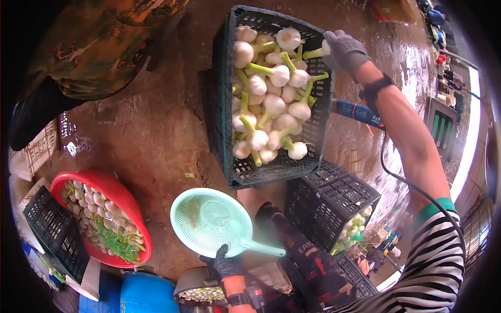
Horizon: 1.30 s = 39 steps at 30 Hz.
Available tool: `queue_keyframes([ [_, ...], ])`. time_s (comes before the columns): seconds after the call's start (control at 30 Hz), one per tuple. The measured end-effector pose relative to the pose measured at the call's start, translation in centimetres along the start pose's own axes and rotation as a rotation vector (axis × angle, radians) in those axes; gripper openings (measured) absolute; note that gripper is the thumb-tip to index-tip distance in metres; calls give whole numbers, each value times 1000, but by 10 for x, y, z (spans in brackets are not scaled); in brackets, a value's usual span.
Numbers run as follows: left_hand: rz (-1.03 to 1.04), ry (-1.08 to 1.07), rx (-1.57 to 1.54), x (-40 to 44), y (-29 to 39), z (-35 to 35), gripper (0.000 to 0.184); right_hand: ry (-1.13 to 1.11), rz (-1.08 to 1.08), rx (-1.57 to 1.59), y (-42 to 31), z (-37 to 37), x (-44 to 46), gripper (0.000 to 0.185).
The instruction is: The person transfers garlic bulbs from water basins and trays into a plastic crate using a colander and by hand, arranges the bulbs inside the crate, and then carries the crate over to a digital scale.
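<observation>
My left hand (223,264), in a dark glove, grips the near rim of a pale green plastic colander (211,216) with a long handle. No garlic shows in its bowl. My right hand (344,51), in a grey glove, is closed round a garlic bulb (325,48) at the upper right rim of a black slatted crate (282,175). The bulb's green stem points left, over the crate. Inside the crate lie many white garlic bulbs (272,104) with short green stems. My fingertips are partly hidden behind the bulb.
A red basin (141,214) of garlic and green leaves stands at lower left, by a black crate (55,232). Blue barrels (146,293) line the bottom. Another black crate (334,203) with garlic stands near my legs. A person in camouflage clothing (99,47) is at upper left. The floor looks wet.
</observation>
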<state>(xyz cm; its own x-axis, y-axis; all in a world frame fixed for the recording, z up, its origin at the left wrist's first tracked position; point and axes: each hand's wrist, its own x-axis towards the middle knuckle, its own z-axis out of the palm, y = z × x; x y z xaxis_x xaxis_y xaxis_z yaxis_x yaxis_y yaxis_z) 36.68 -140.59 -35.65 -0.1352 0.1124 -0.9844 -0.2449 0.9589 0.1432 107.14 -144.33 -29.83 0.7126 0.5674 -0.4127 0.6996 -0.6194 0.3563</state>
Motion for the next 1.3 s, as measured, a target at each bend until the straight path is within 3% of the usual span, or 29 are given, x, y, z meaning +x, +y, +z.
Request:
queue_keyframes([
  [0.07, 0, -7, -16, 0, 1, 0, 77, 103, 2, 53, -10, -12, -18, 39],
  [0.17, -140, -62, -71, -33, 12, 48, 64, 192, 51, 76, -37, -17, -34, 42],
  [0.2, -203, -90, -96, -41, 15, 62, 59, 98, 114, 28, -43, -9, -24, 41],
  [0.33, 12, -61, 35, -15, 11, 23, 64, 31, 195, 115, -64, 29, 4, 36],
  [0.43, 11, -22, 77, -23, 5, 23, 59, 86, 146, 145, -76, 34, -5, 36],
  [0.57, -105, 4, 35, -38, 9, 56, 63, 280, -158, 372, -33, 62, 3, 52],
  [0.6, -105, 15, 34, -45, 8, 68, 63, 297, -151, 400, -27, 60, 0, 58],
  [0.7, -91, 74, 147, -45, 5, 76, 57, -49, 117, 667, -17, 53, 0, 60],
  [0.73, -93, 90, 172, -46, 5, 79, 52, -73, 86, 711, -18, 53, 4, 63],
  [0.8, -129, 98, 183, -49, 5, 87, 33, -317, 43, 906, -24, 37, -4, 63],
  [0.83, -165, 61, 146, -58, 7, 101, 33, -440, 19, 998, -28, 28, -6, 64],
  [0.87, -202, 22, 105, -70, 9, 117, 33, -279, -44, 654, -28, 35, -4, 59],
  [0.9, -238, -18, 66, -76, 10, 126, 33, -238, 21, 637, -29, 35, -6, 57],
  [0.97, -77, 75, 160, -63, 0, 103, 39, -154, 153, 619, -37, 38, -13, 55],
  [1.0, -48, 96, 169, -55, -1, 89, 43, -227, 255, 931, -37, 43, -15, 53],
  [1.1, -90, 102, 120, -36, 2, 58, 58, -136, 286, 653, -46, 30, -24, 50],
  [1.23, -175, 38, 38, -51, 8, 84, 56, -16, 328, 814, -47, 27, -38, 43],
  [1.3, -153, 49, 78, -50, 8, 92, 54, -109, 399, 1021, -40, 60, -22, 40],
])
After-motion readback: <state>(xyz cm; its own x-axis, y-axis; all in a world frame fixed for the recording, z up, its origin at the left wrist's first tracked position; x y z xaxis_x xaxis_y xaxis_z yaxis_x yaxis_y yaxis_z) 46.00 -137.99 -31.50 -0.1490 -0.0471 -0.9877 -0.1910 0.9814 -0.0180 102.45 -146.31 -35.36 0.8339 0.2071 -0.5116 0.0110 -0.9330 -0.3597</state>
